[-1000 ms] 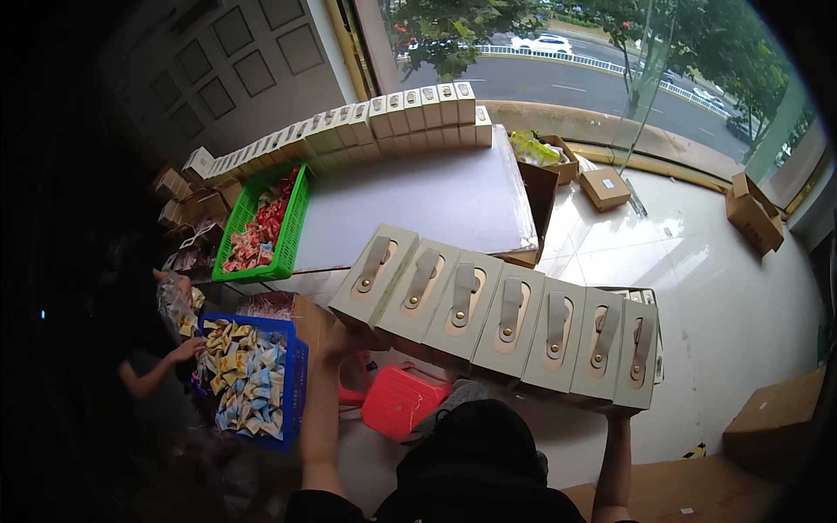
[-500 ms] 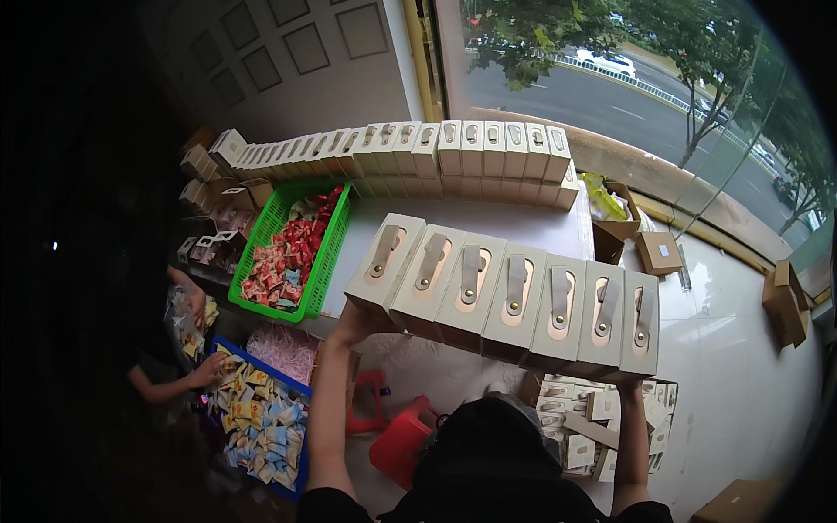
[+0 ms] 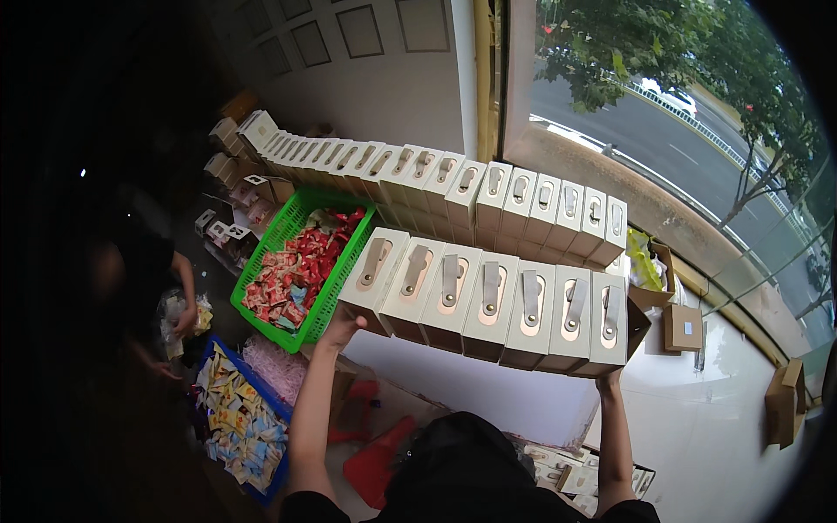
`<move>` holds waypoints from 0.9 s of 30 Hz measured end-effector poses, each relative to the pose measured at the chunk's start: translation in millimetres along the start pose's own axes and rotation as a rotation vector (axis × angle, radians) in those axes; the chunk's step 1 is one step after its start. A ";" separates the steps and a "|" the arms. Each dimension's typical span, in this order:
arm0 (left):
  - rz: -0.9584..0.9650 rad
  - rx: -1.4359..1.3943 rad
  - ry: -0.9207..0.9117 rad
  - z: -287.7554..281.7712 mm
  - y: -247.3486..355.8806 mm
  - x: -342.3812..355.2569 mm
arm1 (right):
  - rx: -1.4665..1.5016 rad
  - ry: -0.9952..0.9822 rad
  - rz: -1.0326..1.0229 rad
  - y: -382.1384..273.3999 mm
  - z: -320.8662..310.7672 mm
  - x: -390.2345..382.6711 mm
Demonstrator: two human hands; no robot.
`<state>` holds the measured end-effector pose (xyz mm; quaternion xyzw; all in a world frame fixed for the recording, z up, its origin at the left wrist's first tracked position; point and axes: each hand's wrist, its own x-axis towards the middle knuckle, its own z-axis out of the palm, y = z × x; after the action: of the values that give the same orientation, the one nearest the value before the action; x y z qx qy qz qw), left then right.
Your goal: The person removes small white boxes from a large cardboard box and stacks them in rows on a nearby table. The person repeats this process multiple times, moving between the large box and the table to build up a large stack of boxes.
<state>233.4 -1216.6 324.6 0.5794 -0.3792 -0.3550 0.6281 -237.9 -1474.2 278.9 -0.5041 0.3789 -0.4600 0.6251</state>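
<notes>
Between my two hands hangs a row of several cream gift boxes (image 3: 486,301), pressed side by side. Each has a grey strap handle with a metal stud over a rounded cut-out on top. My left hand (image 3: 342,328) grips the left end of the row from below, thumb showing beside the end box. At the lower right end, my right hand (image 3: 609,380) holds the last box, its fingers mostly hidden underneath. The row is over the white table (image 3: 497,388), in front of a long line of similar boxes (image 3: 427,179).
A green basket (image 3: 253,261) of red-wrapped packets stands left of my row. Lower left are a blue tray (image 3: 277,403) of wrapped packets, pink shredded paper (image 3: 277,370) and another person's arm (image 3: 185,283). Red stools (image 3: 373,462) and a carton of boxes (image 3: 580,475) stand below; cartons (image 3: 689,329) are at right.
My hands have carried the row of boxes forward over the table, closer to the long line. My view has shifted, and the other person's hand has drawn back from the blue tray.
</notes>
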 end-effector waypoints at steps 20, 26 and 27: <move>0.191 -0.260 0.454 -360.7 88.0 338.6 | -0.271 -0.415 -0.381 11.3 462.5 221.0; 0.259 -0.163 0.492 -488.1 72.2 433.2 | -0.300 -0.447 -0.411 42.8 600.6 280.8; 0.273 -0.200 0.468 -509.6 73.2 439.5 | -0.292 -0.463 -0.405 49.3 620.7 285.4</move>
<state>888.6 -1366.4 405.3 0.5245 -0.2615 -0.1593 0.7945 436.1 -1569.3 354.8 -0.7442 0.1811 -0.3891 0.5119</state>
